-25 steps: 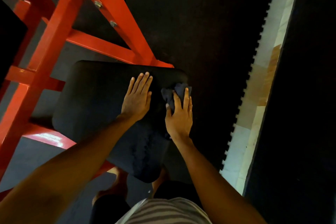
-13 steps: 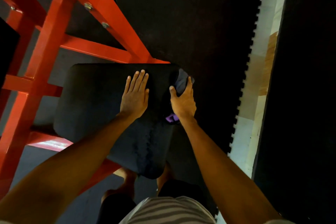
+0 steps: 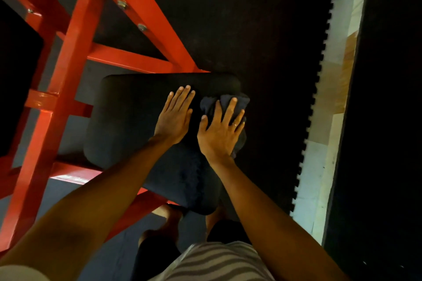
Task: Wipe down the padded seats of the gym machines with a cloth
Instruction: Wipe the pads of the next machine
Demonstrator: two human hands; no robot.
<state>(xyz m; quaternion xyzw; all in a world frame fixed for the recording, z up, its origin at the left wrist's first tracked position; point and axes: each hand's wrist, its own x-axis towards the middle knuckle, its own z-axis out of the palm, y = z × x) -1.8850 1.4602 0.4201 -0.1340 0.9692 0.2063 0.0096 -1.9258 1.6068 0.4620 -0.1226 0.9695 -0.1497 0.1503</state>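
The left hand [image 3: 174, 118] lies flat on the black seat [image 3: 127, 121], fingers straight and close together. The right hand [image 3: 220, 132], just beside it, presses the dark cloth [image 3: 241, 101] onto the seat's right edge with fingers straight and spread, gripping nothing. The seat sits on a red frame [image 3: 68, 52] above a dark mat [image 3: 262, 52].

Dark crumpled cloth [image 3: 225, 104] on black padded seat's [image 3: 127, 121] right edge.
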